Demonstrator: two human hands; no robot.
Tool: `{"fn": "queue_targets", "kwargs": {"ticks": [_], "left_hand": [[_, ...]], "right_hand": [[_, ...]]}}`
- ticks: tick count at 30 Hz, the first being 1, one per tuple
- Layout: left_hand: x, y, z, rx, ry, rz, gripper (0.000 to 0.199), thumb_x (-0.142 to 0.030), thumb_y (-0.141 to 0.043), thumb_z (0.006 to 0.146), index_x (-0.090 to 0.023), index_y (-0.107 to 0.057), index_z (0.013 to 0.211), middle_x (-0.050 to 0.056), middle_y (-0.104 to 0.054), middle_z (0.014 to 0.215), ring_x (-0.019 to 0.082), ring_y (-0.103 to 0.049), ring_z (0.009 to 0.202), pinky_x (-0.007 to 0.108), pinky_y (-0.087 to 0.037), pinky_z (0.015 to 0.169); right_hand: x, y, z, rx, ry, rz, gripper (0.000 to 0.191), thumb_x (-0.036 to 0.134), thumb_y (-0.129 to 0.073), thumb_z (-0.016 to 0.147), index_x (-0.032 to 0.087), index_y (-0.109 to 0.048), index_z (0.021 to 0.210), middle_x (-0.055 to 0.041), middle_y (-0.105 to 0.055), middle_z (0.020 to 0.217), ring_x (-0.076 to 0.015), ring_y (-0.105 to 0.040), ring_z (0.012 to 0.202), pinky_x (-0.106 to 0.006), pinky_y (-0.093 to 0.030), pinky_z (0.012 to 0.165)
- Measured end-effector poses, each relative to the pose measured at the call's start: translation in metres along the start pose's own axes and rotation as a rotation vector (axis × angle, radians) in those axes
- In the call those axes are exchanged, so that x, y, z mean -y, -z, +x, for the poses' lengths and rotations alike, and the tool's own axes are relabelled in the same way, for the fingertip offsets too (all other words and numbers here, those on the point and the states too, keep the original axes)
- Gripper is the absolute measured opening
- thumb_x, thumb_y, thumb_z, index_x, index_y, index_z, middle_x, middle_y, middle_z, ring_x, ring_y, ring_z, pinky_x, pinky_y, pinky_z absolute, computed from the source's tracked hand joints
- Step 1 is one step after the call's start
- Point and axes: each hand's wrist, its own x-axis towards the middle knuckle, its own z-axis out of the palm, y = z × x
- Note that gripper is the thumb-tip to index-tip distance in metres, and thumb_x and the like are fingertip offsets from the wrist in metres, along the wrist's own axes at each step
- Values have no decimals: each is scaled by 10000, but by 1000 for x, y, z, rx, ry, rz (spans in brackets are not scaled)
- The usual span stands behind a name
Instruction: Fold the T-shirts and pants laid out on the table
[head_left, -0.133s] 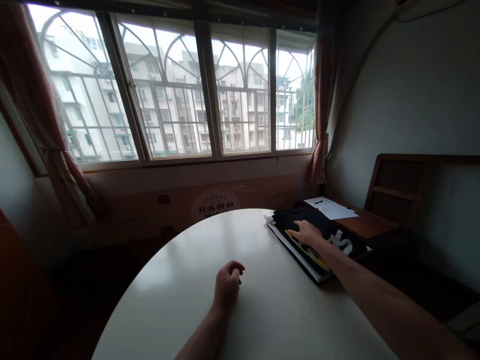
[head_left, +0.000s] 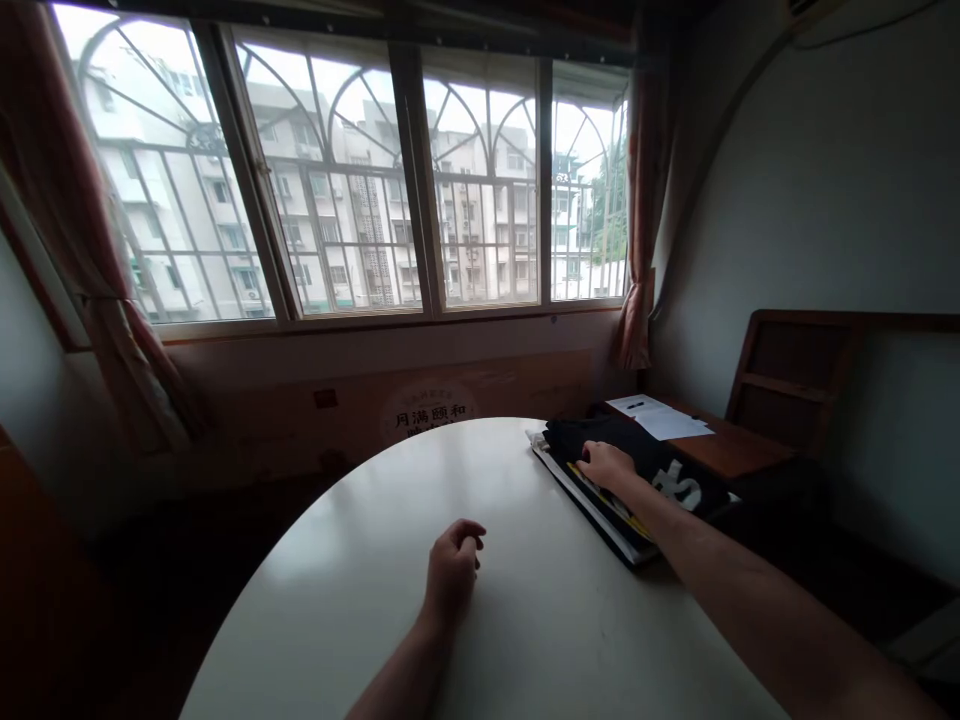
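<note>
While the loosely curled, bare left hand [head_left: 452,562] is hovering over or resting on the glossy, round white table [head_left: 360,590] without holding anything visible, the bare right hand [head_left: 609,468] is resting on a flat stack of folded black fabric with white lettering [head_left: 651,448]. Its bent fingers are lying by a yellow strip [head_left: 635,522] (whether they are pinching a layer, I cannot tell). The stack is lying at the table's right side, near white paper sheets [head_left: 660,418].
</note>
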Motion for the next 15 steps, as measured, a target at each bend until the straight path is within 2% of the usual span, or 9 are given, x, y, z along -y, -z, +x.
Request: {"fn": "queue_targets", "kwargs": {"ticks": [2, 6, 9, 11, 12, 13, 15], "left_hand": [[1, 0, 0, 3, 1, -3, 281, -292, -454, 597, -194, -641, 783, -12, -576, 660, 130, -483, 492, 227, -345, 409], [3, 2, 1, 25, -59, 46, 273, -270, -447, 635, -194, -648, 803, -8, -587, 667, 135, -497, 513, 234, -364, 441], [-4, 6, -2, 33, -155, 135, 248, -240, -459, 677, -197, -667, 804, 3, -609, 679, 149, -527, 560, 249, -409, 501], [-15, 10, -5, 9, -222, 166, 234, -225, -477, 714, -199, -678, 832, 26, -649, 749, 179, -592, 659, 272, -465, 572], [-22, 12, -7, -13, -260, 167, 233, -225, -491, 737, -199, -683, 866, 43, -671, 811, 201, -625, 737, 290, -495, 621], [-28, 15, -9, -38, -304, 163, 239, -233, -509, 762, -200, -686, 919, 63, -689, 894, 225, -647, 831, 313, -522, 683], [-42, 22, -14, -87, -394, 152, 297, -276, -558, 816, -205, -667, 1084, 100, -684, 1113, 267, -642, 1033, 379, -542, 843]], "right_hand": [[7, 8, 5, -20, -38, 91, 74, 257, -661, 784, 204, -698, 820, -106, -735, 948, -281, -677, 975, -357, -479, 836], [23, 40, 12, -135, -35, 238, 200, 302, -464, 910, 191, -628, 938, -98, -718, 1003, -231, -669, 967, -303, -492, 811], [43, 81, 2, -164, 17, 642, 214, 368, -424, 923, 213, -556, 986, -56, -700, 898, -213, -675, 847, -295, -525, 706], [60, 112, -13, -91, 126, 1021, 179, 380, -493, 880, 229, -536, 967, -25, -675, 784, -215, -669, 743, -315, -541, 645], [69, 128, -23, -48, 215, 1133, 179, 384, -524, 864, 233, -540, 960, -20, -670, 763, -216, -666, 716, -329, -550, 635], [78, 143, -33, -14, 316, 1181, 193, 404, -543, 861, 235, -551, 953, -20, -668, 759, -217, -666, 703, -341, -558, 630], [94, 170, -51, -5, 501, 1138, 244, 465, -553, 877, 231, -587, 937, -32, -670, 772, -226, -674, 712, -363, -570, 626]]}}
